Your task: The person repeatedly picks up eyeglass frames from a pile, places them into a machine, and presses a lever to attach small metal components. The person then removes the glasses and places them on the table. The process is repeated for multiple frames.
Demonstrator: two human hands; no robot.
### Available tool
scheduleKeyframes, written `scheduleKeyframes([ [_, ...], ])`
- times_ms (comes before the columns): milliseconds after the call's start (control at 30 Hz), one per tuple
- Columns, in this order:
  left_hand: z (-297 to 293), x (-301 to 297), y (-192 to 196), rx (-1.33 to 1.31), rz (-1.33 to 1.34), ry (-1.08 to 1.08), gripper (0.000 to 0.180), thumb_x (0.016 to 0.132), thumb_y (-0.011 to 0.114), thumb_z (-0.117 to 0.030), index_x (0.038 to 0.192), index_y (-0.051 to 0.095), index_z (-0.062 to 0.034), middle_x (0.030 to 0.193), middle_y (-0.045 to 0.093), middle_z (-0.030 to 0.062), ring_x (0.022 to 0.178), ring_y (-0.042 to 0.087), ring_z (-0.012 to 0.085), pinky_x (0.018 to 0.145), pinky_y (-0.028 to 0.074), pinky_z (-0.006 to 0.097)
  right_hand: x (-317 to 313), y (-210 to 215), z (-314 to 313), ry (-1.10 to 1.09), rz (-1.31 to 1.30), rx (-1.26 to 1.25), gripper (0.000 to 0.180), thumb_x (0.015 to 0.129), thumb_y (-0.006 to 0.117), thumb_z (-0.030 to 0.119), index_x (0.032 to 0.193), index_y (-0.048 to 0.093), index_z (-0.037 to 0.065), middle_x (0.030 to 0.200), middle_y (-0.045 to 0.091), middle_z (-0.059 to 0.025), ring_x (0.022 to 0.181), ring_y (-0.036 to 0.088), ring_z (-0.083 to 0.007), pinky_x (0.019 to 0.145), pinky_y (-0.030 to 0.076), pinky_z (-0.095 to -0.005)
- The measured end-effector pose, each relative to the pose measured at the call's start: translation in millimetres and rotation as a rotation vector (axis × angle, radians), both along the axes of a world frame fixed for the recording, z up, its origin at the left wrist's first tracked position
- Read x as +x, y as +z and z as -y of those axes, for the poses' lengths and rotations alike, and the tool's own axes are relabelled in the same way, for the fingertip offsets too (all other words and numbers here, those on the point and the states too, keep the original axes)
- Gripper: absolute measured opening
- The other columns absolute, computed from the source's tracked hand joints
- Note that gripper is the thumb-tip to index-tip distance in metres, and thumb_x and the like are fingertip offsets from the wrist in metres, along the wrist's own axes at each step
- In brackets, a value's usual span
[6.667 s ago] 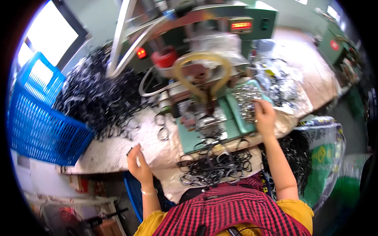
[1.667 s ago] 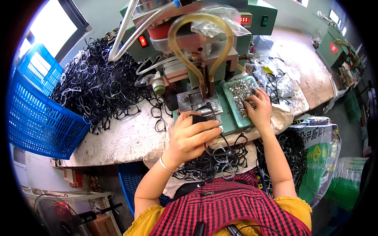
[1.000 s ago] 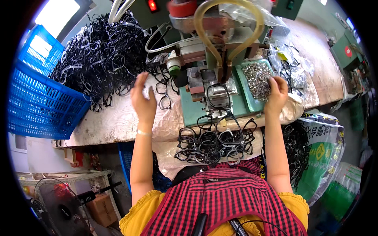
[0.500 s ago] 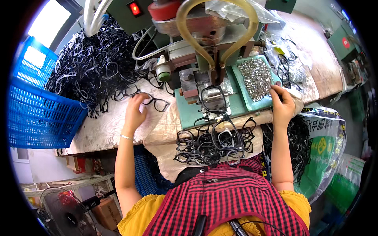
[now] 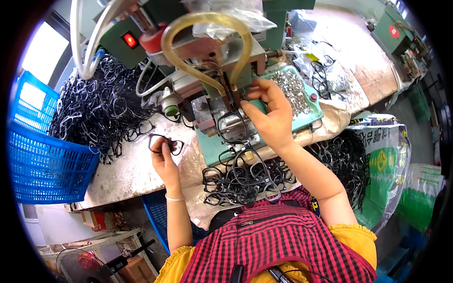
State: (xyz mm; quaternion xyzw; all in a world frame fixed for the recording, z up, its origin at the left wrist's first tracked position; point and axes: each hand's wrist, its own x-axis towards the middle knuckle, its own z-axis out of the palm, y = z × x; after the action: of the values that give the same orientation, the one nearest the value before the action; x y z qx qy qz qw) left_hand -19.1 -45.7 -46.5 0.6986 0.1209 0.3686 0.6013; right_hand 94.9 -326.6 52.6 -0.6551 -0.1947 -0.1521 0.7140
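My left hand (image 5: pixel 163 155) grips a black eyeglass frame (image 5: pixel 166 143) just above the worn white bench top (image 5: pixel 127 170), left of the machine. My right hand (image 5: pixel 271 115) is raised at the machine's press head (image 5: pixel 222 101), fingers pinched on a small part I cannot make out, right beside another black frame (image 5: pixel 231 127) seated on the machine's fixture. Behind my right hand lies a green tray of small silver metal parts (image 5: pixel 290 89). A heap of black frames (image 5: pixel 240 177) rests at the bench's near edge, over my lap.
A big pile of black frames (image 5: pixel 99 108) covers the bench's left side, next to a blue plastic basket (image 5: pixel 40 160). A yellowish hose (image 5: pixel 207 28) loops over the machine. A sack of black frames (image 5: pixel 351 160) stands at my right. A fan (image 5: pixel 78 264) sits on the floor.
My right hand has left the tray of metal parts and moved left to the press head. My left hand has lifted a black frame clear of the pile's edge toward me.
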Motion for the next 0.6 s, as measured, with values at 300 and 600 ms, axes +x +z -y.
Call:
scheduleKeyframes([
  [300,80,25,177,0.327,0.593,-0.302,0.019,0.107,0.048,-0.011,0.119,0.056,0.0008,0.115,0.066,0.0234,0.102,0.068,0.0302,0.081,0.062,0.041,-11,27,-5,0.284,-0.271,0.265,0.053,0.083,0.072,0.000,0.132,0.052,-0.004,0.095,0.071,-0.0064,0.094,0.065,-0.0103,0.090,0.048,-0.0256],
  [600,105,19,152,0.715,0.365,-0.465,0.011,0.087,0.065,0.000,0.096,0.071,-0.0033,0.107,0.073,0.0134,0.092,0.070,0.0272,0.085,0.057,0.043,-13,32,34,0.171,-0.055,-0.226,0.037,0.085,0.067,0.008,0.122,0.064,0.003,0.118,0.071,-0.0135,0.115,0.066,-0.0282,0.101,0.049,-0.0378],
])
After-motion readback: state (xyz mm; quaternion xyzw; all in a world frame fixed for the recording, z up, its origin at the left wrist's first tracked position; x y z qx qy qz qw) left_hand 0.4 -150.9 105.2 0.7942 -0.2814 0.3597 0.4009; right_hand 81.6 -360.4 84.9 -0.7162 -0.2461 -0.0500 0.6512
